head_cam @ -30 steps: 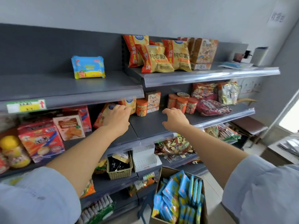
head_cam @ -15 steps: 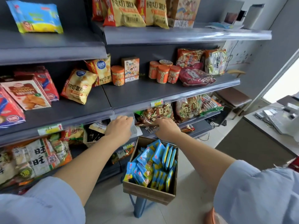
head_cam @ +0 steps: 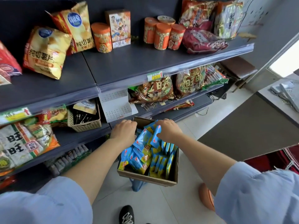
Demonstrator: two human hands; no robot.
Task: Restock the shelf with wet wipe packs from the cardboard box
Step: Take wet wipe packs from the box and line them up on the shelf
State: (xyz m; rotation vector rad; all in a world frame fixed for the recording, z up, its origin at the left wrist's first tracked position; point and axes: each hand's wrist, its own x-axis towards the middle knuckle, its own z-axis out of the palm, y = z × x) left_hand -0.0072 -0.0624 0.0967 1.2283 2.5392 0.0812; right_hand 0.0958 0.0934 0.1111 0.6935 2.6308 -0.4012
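An open cardboard box (head_cam: 146,177) stands on a blue stool below the grey shelf (head_cam: 129,67). It is full of blue and yellow wet wipe packs (head_cam: 142,156), most standing on edge. Both my hands are down in the far end of the box. My right hand (head_cam: 168,130) curls its fingers over the top of a raised blue pack (head_cam: 155,136) and grips it. My left hand (head_cam: 124,132) sits at the box's far left corner, knuckles up, beside a tilted pack. Its fingertips are hidden, so its hold is unclear.
Chip bags (head_cam: 47,50), orange jars (head_cam: 161,36) and snack bags line the shelf above. Lower down are a wicker basket (head_cam: 84,120) and a white perforated divider (head_cam: 116,105). A counter (head_cam: 278,102) stands at the right, with an orange object (head_cam: 206,198) and my shoe (head_cam: 127,214) on the floor.
Both hands came down from the shelf edge into the box. The view tilted downward, so the top shelf has left the frame.
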